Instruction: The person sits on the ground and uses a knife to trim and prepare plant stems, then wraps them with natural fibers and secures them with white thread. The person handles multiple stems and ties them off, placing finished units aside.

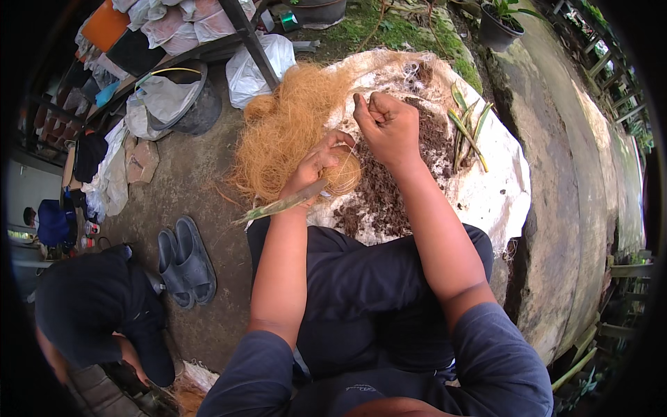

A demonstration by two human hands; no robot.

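My left hand (pixel 318 167) is curled around a ball of brown coir fibre (pixel 344 172), with thin strands showing at the fingertips. A long green leaf cutting (pixel 284 203) sticks out over the wrist on that side. My right hand (pixel 388 122) is raised to the right of the ball, fingers bent in; whether it pinches a thread cannot be told. Left of the ball lies a big heap of loose coir fibre (pixel 292 130). Dark crumbly soil (pixel 383 198) is spread on a white woven sack (pixel 490 193). Several variegated leaf cuttings (pixel 467 130) rest on the sack's right part.
Grey slides (pixel 187 263) stand on the concrete at the left. Beyond them are a black bucket (pixel 195 114), a white plastic bag (pixel 260 68) and a metal rack (pixel 250 41) with filled bags. Another person (pixel 99 307) bends at the lower left. A potted plant (pixel 500 28) stands upper right.
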